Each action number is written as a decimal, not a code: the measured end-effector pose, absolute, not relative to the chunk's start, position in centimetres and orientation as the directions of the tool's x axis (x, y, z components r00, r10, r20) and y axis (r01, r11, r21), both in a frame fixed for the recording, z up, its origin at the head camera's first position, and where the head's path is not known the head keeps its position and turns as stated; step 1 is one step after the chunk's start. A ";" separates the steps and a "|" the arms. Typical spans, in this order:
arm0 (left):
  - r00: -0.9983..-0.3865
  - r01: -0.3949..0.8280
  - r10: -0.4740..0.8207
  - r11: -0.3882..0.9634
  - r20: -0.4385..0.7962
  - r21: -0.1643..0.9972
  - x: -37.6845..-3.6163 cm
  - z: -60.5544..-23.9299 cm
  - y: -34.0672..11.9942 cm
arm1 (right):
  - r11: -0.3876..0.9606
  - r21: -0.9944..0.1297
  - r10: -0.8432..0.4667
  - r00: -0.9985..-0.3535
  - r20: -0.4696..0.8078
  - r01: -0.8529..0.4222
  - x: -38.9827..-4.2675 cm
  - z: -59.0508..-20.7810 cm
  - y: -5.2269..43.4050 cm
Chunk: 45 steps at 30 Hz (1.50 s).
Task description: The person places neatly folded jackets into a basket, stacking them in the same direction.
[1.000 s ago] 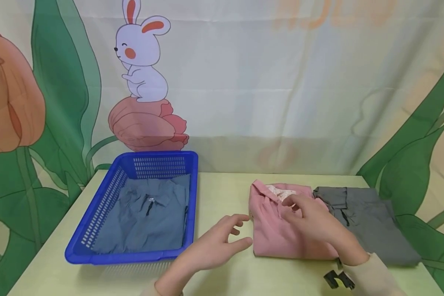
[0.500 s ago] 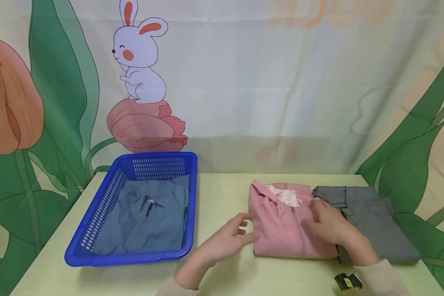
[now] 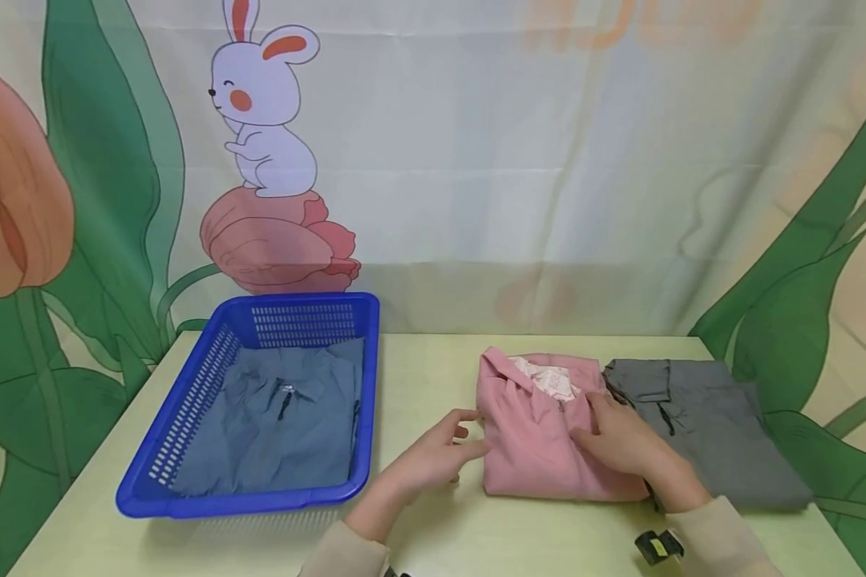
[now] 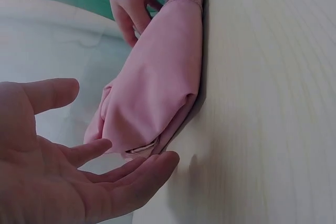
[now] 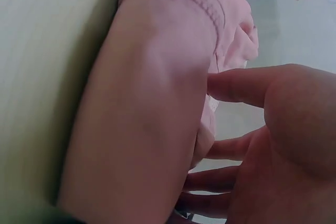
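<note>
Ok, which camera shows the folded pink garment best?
The head view: the whole pink garment lies on the table between both hands. The left wrist view shows one folded end, the right wrist view only a close stitched edge.

pink garment (image 3: 541, 449): soft matt cloth, smooth knit, stitched hem | grey garment (image 3: 722, 433), right: thin matt woven cloth, creased | blue-grey shirt (image 3: 281, 429): matt wrinkled cloth | basket (image 3: 188, 409), left: glossy blue perforated plastic | desk (image 3: 433, 369): pale yellow-green, smooth, faint wood-grain lines | backdrop (image 3: 520, 160), far: printed cloth, matt, creased
</note>
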<state>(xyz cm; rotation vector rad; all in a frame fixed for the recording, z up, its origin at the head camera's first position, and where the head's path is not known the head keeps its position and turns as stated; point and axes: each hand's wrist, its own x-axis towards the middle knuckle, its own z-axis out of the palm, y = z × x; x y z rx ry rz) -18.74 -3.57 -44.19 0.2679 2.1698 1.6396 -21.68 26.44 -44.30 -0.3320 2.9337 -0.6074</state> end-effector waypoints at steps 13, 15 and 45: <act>-0.933 -0.061 0.311 0.361 -0.181 0.931 -19.1 -44.6 -4.3 | 0.915 -0.365 -0.210 -0.975 -0.078 -0.168 -21.5 -44.8 23.9; -0.937 -0.051 0.302 0.372 -0.173 0.927 -19.2 -44.7 -4.4 | 0.905 -0.380 -0.231 -0.971 -0.061 -0.192 -21.4 -44.8 23.5; -0.989 -0.046 0.112 0.410 -0.100 0.911 -19.7 -45.5 -4.5 | 0.567 -0.809 -0.061 -0.972 -0.228 0.154 -20.9 -45.6 24.8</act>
